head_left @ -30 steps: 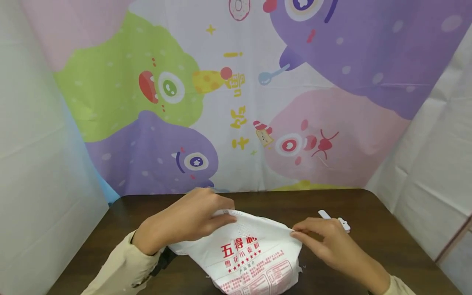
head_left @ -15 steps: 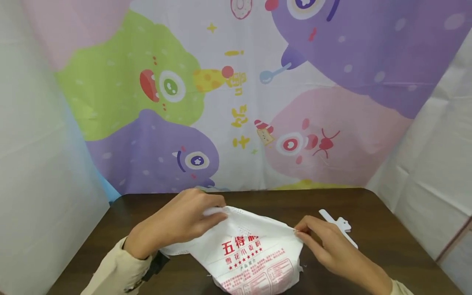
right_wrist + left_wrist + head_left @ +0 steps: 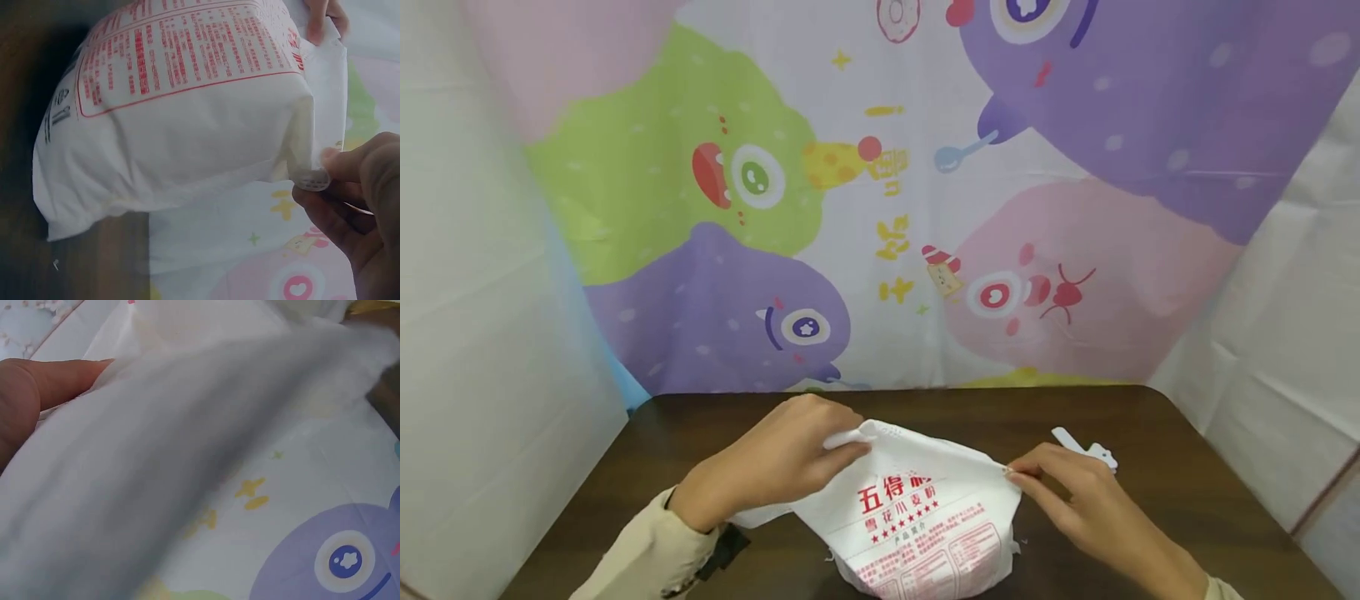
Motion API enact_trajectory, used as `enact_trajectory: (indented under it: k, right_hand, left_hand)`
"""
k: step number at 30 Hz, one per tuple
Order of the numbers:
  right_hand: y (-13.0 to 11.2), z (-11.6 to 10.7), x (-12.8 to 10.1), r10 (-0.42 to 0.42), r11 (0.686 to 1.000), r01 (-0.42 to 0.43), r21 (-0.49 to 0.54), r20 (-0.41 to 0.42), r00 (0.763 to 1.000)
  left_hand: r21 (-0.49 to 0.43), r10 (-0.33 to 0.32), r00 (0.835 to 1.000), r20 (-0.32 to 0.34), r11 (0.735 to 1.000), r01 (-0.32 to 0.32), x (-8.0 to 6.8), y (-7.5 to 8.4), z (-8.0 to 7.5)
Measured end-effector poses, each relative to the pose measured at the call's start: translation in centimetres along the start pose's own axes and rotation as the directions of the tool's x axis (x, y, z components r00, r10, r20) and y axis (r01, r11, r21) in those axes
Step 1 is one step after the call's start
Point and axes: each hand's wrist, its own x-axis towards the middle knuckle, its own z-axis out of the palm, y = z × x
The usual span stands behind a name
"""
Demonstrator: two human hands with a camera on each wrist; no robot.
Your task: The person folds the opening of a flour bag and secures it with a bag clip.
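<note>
A white flour bag [image 3: 917, 521] with red print sits on the dark brown table [image 3: 1157, 500] in front of me. My left hand [image 3: 782, 462] pinches the bag's top left corner [image 3: 857, 435] and holds it up. My right hand [image 3: 1067, 492] pinches the top right corner [image 3: 1009, 473]. In the right wrist view the bag [image 3: 181, 119] bulges with its red text showing, and my right fingers [image 3: 350, 181] pinch the corner's edge. The left wrist view is filled by the blurred white bag cloth [image 3: 187, 462], with a left finger [image 3: 44, 384] against it.
A white plastic clip [image 3: 1086, 450] lies on the table just behind my right hand. A cartoon-printed backdrop [image 3: 887, 183] hangs behind the table, with white sheets at both sides. Bare tabletop lies to the right and far left of the bag.
My left hand has lifted and pulled the top left corner slightly, raising the bag's mouth edge. The right hand keeps its pinch almost unmoved. The view shifted a little.
</note>
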Motion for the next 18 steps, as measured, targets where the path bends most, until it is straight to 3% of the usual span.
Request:
enact_trajectory:
  k: [1,4,9,13,18]
  right_hand:
    - [0.0,0.2,0.0,-0.005,1.0,0.005,0.004,-0.009,1.0]
    - [-0.2,0.3,-0.2,0.085,0.996,-0.084,0.009,-0.014,0.996]
    - [-0.7,-0.2,-0.2,0.274,0.961,-0.276,0.034,0.046,0.961]
    - [-0.7,-0.8,-0.4,0.296,0.955,-0.298,0.015,0.073,0.952]
    - [-0.4,-1.5,-1.4,0.306,0.952,-0.306,-0.011,0.05,0.951]
  left_hand:
    - [0.0,0.01,1.0,0.003,1.0,-0.01,-0.1,-0.1,0.0]
    - [0.03,0.048,0.999,0.011,0.998,-0.048,-0.2,0.0,0.1]
    - [0.064,0.077,0.997,0.007,0.995,-0.077,-0.6,0.4,0.1]
    - [0.06,0.093,0.996,0.005,0.994,-0.093,-0.7,0.4,0.0]
    - [0.06,0.104,0.995,0.006,0.993,-0.105,-0.6,0.4,-0.1]
